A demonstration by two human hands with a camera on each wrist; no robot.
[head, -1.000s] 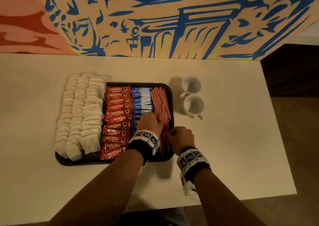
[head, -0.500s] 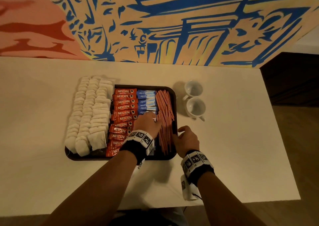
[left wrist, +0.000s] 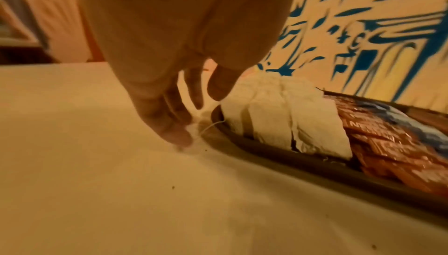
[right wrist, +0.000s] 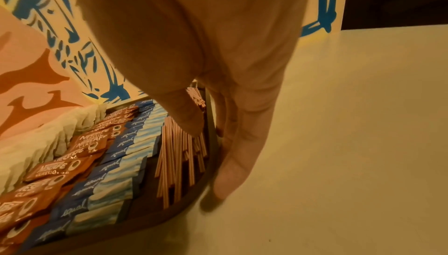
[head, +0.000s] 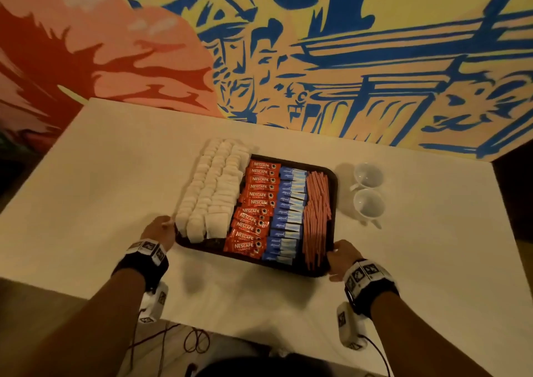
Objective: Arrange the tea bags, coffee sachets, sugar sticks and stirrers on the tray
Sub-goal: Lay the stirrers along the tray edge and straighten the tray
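A dark tray [head: 291, 268] lies on the white table and holds four rows. From left to right these are white tea bags [head: 213, 189], red coffee sachets [head: 256, 203], blue sugar sticks [head: 288, 212] and red stirrers [head: 317, 212]. My left hand [head: 160, 229] is at the tray's near left corner. In the left wrist view its straight fingers [left wrist: 174, 132] reach the table beside the rim [left wrist: 266, 161], touching a loose tea-bag string. My right hand [head: 341, 257] is at the near right corner. Its fingers [right wrist: 230, 173] lie straight along the rim's outside and its thumb is over the stirrers [right wrist: 174, 159].
Two white cups [head: 367, 175] [head: 369, 205] stand just right of the tray. The table [head: 86, 189] backs onto a painted wall. Its right edge drops to a dark floor. Cables hang at the near edge.
Both hands have left the stirrers and sugar sticks inside the tray. The left went to the near left corner, the right to the near right corner. The head view has shifted.
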